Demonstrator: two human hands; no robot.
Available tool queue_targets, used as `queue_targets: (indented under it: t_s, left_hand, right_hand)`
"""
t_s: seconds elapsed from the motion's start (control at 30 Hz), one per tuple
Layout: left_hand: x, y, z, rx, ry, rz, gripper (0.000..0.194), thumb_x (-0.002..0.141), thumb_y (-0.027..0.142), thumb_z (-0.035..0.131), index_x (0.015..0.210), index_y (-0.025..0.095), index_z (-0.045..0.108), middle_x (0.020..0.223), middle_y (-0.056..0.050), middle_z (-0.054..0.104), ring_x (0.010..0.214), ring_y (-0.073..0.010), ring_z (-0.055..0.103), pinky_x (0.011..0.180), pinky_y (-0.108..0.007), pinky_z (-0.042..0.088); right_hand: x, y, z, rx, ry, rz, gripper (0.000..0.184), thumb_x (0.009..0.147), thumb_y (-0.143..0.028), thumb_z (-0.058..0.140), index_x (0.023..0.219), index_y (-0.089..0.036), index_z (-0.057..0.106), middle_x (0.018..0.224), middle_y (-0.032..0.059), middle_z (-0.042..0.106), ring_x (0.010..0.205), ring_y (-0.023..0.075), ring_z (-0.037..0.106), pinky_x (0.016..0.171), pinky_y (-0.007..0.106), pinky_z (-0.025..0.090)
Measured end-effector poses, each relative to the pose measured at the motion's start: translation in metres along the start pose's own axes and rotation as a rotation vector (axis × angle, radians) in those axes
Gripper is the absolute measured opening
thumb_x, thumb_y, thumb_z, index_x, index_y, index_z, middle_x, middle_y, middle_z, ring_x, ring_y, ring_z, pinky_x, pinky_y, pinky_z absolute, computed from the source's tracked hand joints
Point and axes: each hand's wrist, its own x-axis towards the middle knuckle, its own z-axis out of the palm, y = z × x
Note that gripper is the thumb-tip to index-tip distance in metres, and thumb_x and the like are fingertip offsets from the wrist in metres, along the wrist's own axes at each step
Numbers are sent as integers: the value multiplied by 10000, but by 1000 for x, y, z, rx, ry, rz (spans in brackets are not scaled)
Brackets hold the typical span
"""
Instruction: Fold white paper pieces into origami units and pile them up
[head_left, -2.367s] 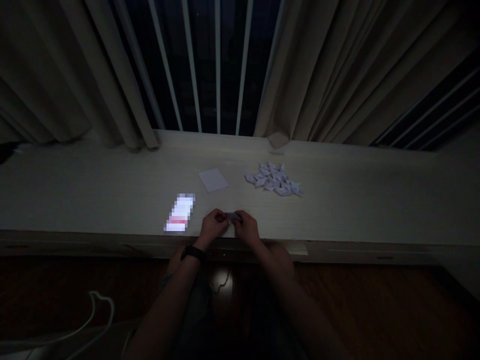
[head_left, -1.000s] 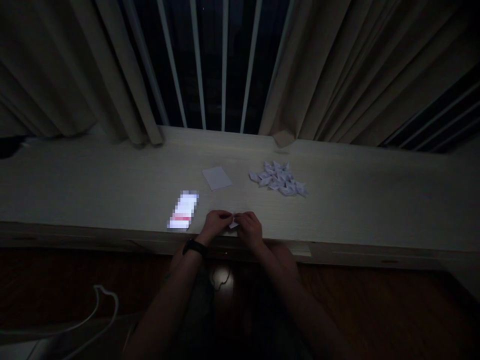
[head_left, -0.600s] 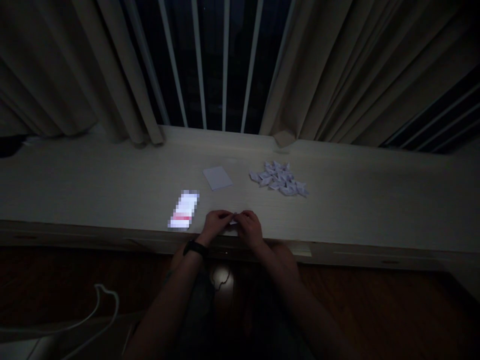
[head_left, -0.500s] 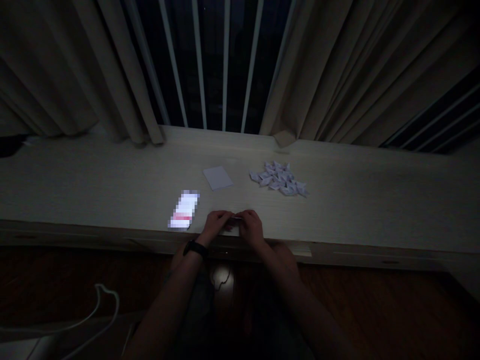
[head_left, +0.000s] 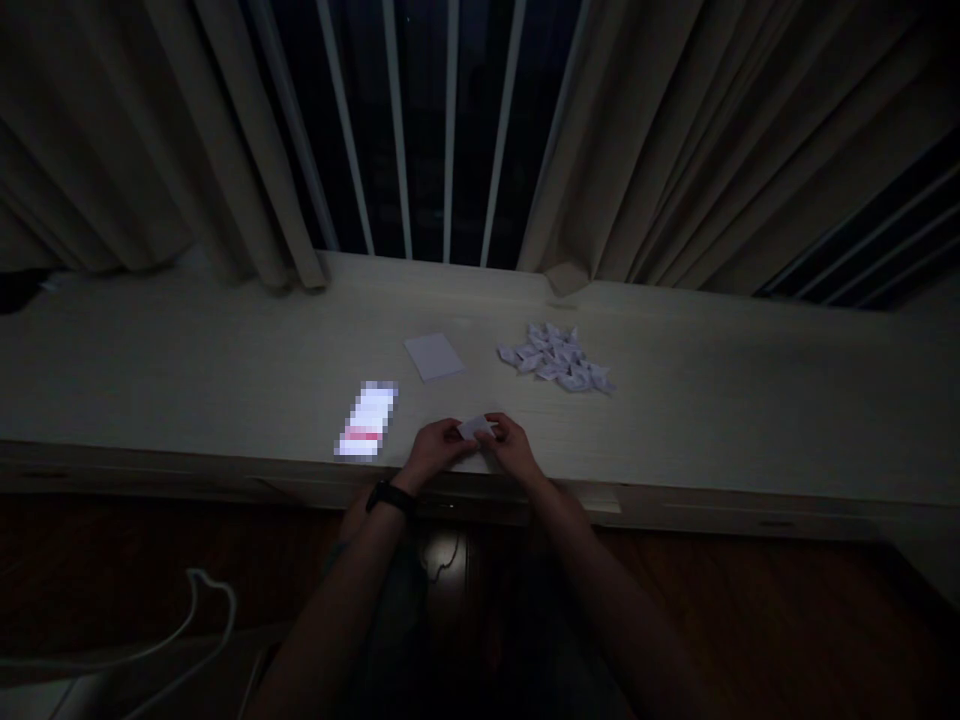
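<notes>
Between my hands, near the front edge of the pale wooden top, is a small folded piece of white paper (head_left: pixel 475 428). My left hand (head_left: pixel 435 447) pinches its left side, a dark watch band (head_left: pixel 391 497) on that wrist. On the other side, my right hand (head_left: pixel 513 450) grips the paper's right end with bent fingers. Beyond my hands lies a stack of square white paper (head_left: pixel 434 357). To the right of it sits a cluster of several folded white paper pieces (head_left: pixel 556 357), pointed like small boats.
A lit phone (head_left: pixel 367 420), its screen blurred, lies left of my hands. Curtains (head_left: pixel 645 140) hang on both sides of a barred dark window (head_left: pixel 427 130) behind the wooden top (head_left: pixel 720 400). A white cable (head_left: pixel 225 600) loops at the lower left. The room is dim.
The folded paper has turned so its white face shows between my hands; before, only a thin edge was visible. My fingers have shifted, and the right hand has moved slightly right.
</notes>
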Motion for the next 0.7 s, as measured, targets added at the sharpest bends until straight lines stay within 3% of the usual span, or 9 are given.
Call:
queue_targets:
  t_s: [0.17, 0.37, 0.53, 0.7]
  left_hand:
    - [1, 1, 0, 131, 25, 14, 370, 631, 439, 728, 854, 148, 679, 755, -55, 696, 676, -171, 622, 575, -235, 435]
    - [-1, 6, -2, 87, 15, 15, 348, 680, 472, 676, 705, 125, 665, 625, -15, 634, 566, -128, 537, 543, -226, 381]
    - [-4, 12, -3, 105, 31, 93, 358, 773, 487, 576, 701, 143, 650, 604, -6, 610, 564, -123, 527, 529, -217, 369]
    - [-3, 7, -1, 3, -35, 0, 354, 765, 487, 584, 786, 140, 650, 607, -27, 638, 524, -136, 570, 505, -220, 397]
  right_hand:
    - [3, -1, -5, 158, -6, 58, 346, 713, -439, 664, 949, -201, 582, 676, -3, 652, 613, 158, 599, 570, 255, 448]
    - [5, 5, -5, 289, 80, 52, 338, 636, -429, 739, 850, -187, 641, 827, 22, 666, 744, 155, 609, 716, 279, 472]
    - [3, 5, -9, 235, 13, 104, 320, 601, -454, 753, 664, -173, 615, 621, -19, 601, 588, 131, 550, 594, 252, 438]
    - [3, -6, -8, 182, -13, 61, 382, 653, -457, 703, 912, -179, 669, 716, -2, 658, 634, 136, 576, 604, 246, 447]
